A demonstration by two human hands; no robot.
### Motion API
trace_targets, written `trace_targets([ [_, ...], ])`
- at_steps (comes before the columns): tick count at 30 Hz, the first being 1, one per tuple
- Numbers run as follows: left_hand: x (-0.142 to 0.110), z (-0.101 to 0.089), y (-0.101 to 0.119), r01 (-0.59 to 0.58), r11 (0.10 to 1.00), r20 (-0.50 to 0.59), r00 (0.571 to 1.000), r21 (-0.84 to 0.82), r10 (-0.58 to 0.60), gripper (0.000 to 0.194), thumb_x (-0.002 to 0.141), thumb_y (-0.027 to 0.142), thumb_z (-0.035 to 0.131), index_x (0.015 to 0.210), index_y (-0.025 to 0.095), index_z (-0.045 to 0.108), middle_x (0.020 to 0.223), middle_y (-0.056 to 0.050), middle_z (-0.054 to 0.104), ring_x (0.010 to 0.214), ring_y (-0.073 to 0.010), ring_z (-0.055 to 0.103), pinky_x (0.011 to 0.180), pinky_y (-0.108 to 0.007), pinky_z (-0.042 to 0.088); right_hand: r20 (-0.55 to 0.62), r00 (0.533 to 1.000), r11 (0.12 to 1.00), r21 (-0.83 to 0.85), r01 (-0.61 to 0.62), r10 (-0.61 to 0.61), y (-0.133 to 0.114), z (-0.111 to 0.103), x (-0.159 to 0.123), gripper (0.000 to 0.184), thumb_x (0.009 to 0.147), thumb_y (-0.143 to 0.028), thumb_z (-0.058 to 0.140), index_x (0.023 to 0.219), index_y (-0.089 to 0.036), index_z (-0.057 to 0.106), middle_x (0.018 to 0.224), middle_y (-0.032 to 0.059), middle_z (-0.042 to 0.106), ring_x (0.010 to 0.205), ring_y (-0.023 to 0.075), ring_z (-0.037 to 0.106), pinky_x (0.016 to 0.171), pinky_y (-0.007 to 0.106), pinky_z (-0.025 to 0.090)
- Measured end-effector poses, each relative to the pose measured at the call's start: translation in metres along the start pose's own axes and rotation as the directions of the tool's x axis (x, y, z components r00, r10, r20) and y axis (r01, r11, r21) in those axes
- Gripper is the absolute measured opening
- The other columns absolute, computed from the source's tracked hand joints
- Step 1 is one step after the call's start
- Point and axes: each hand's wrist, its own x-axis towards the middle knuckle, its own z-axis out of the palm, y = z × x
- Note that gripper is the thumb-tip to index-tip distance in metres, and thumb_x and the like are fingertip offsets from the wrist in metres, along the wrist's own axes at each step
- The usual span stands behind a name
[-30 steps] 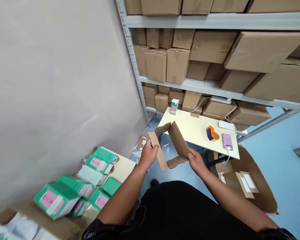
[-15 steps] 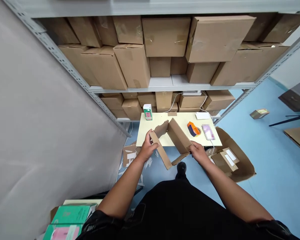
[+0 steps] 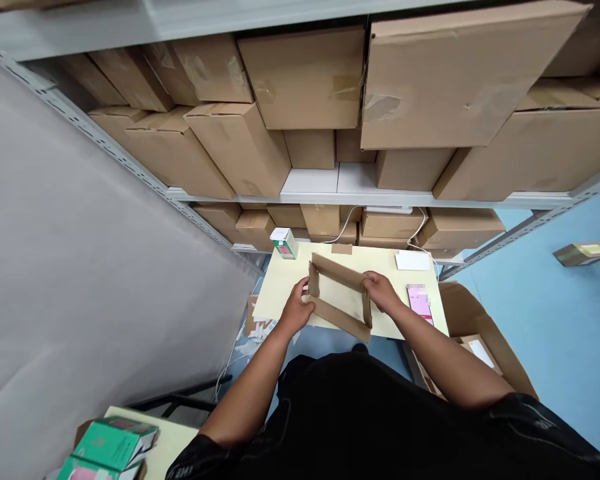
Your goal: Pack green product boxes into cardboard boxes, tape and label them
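Between my hands is an open cardboard frame [image 3: 341, 323], a box body whose middle lets the pale table [image 3: 275, 293] show through. My left hand [image 3: 297, 308] grips its left end, thumb on the near wall. At the other end my right hand [image 3: 380, 291] has its fingers closed on the far right corner. Behind the frame, toward the table's back left, stands a small green and white box [image 3: 285, 244]. To the right of my right hand lies a phone [image 3: 420, 303] with a pink screen. The tape dispenser is out of sight now.
Shelves packed with cardboard boxes [image 3: 310, 80] rise behind the table. A white flat block [image 3: 413, 261] and a cable lie at the back right. A large open carton [image 3: 500, 333] stands on the floor at right. Green boxes [image 3: 115, 443] sit at lower left.
The cardboard frame has moved from in front of the table's edge to over its top and been squared into a rectangle. My view has shifted closer to the shelves.
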Motion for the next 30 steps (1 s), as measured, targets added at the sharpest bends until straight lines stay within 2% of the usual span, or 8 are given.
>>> trace_targets([
  [4, 0.017, 0.007, -0.003, 0.100, 0.993, 0.011, 0.995, 0.058, -0.101, 0.065, 0.077, 0.022, 0.064, 0.141, 0.024, 0.052, 0.139, -0.011, 0.059, 0.097, -0.0197, 0.064, 0.093, -0.041, 0.053, -0.002, 1.000, 1.000, -0.010, -0.024, 0.024, 0.006, 0.006, 0.024, 0.023, 0.075, -0.041, 0.056, 0.077, -0.023, 0.070, 0.069, -0.0034, 0.066, 0.073, 0.0205, 0.058, 0.072, 0.030, 0.045],
  [8, 0.043, 0.014, -0.007, 0.088, 0.992, 0.006, 0.996, 0.088, -0.089, 0.038, 0.086, 0.039, 0.066, 0.120, 0.022, 0.061, 0.129, -0.010, 0.063, 0.111, -0.0239, 0.063, 0.100, -0.041, 0.049, -0.064, 0.998, 0.999, -0.047, -0.024, 0.021, 0.015, 0.015, 0.030, 0.028, 0.080, -0.047, 0.055, 0.077, -0.023, 0.070, 0.074, -0.0024, 0.068, 0.077, 0.0209, 0.060, 0.076, 0.030, 0.045],
  [14, 0.081, 0.013, -0.003, 0.182, 0.983, -0.054, 0.982, 0.031, -0.180, 0.068, 0.081, 0.047, 0.077, 0.137, 0.020, 0.047, 0.144, -0.018, 0.051, 0.120, -0.0288, 0.060, 0.098, -0.042, 0.049, -0.121, 0.991, 0.998, -0.011, -0.066, 0.064, 0.012, 0.024, 0.031, 0.032, 0.082, -0.048, 0.060, 0.092, -0.022, 0.076, 0.093, 0.0025, 0.076, 0.093, 0.0248, 0.067, 0.089, 0.038, 0.050],
  [18, 0.088, 0.011, -0.008, 0.084, 0.995, -0.001, 0.996, 0.054, -0.084, 0.068, 0.080, 0.034, 0.076, 0.139, 0.020, 0.045, 0.145, -0.017, 0.048, 0.117, -0.0272, 0.062, 0.099, -0.043, 0.050, -0.123, 0.992, 0.997, 0.068, -0.032, 0.040, 0.010, 0.008, 0.008, 0.047, 0.079, -0.049, 0.070, 0.120, -0.024, 0.074, 0.127, 0.0077, 0.073, 0.121, 0.0287, 0.064, 0.109, 0.046, 0.045],
  [20, 0.087, 0.011, -0.010, 0.061, 0.998, 0.008, 0.998, 0.016, -0.061, 0.066, 0.083, 0.031, 0.073, 0.141, 0.021, 0.044, 0.146, -0.016, 0.048, 0.120, -0.0266, 0.061, 0.099, -0.042, 0.052, -0.102, 0.994, 0.997, 0.056, -0.044, 0.049, 0.016, -0.003, -0.014, 0.056, 0.078, -0.050, 0.074, 0.128, -0.027, 0.070, 0.136, 0.0071, 0.069, 0.131, 0.0299, 0.059, 0.112, 0.048, 0.044],
  [23, 0.086, 0.012, -0.012, 0.052, 0.997, 0.033, 0.998, -0.051, -0.050, 0.070, 0.084, 0.029, 0.071, 0.146, 0.023, 0.040, 0.151, -0.015, 0.045, 0.129, -0.0280, 0.056, 0.094, -0.039, 0.056, -0.104, 0.988, 0.991, 0.087, -0.105, 0.114, 0.032, -0.007, -0.047, 0.054, 0.078, -0.051, 0.075, 0.126, -0.028, 0.072, 0.139, 0.0073, 0.067, 0.132, 0.0321, 0.059, 0.111, 0.049, 0.047],
  [26, 0.086, 0.009, -0.014, 0.041, 0.996, 0.106, 0.994, -0.076, -0.033, 0.075, 0.083, 0.026, 0.071, 0.151, 0.024, 0.039, 0.155, -0.015, 0.044, 0.137, -0.0304, 0.051, 0.091, -0.038, 0.059, -0.252, 0.949, 0.977, 0.144, -0.157, 0.190, 0.050, 0.006, -0.062, 0.043, 0.081, -0.054, 0.071, 0.113, -0.026, 0.079, 0.125, 0.0075, 0.075, 0.128, 0.0343, 0.062, 0.113, 0.051, 0.046],
  [30, 0.084, -0.002, -0.019, 0.001, 0.999, 0.249, 0.968, -0.034, 0.008, 0.077, 0.084, 0.022, 0.066, 0.156, 0.025, 0.039, 0.155, -0.013, 0.049, 0.141, -0.0308, 0.049, 0.097, -0.040, 0.058, -0.496, 0.849, 0.976, 0.192, -0.100, 0.184, 0.058, 0.026, -0.049, 0.040, 0.085, -0.056, 0.062, 0.102, -0.023, 0.078, 0.120, 0.0087, 0.075, 0.123, 0.0329, 0.063, 0.111, 0.048, 0.046],
])
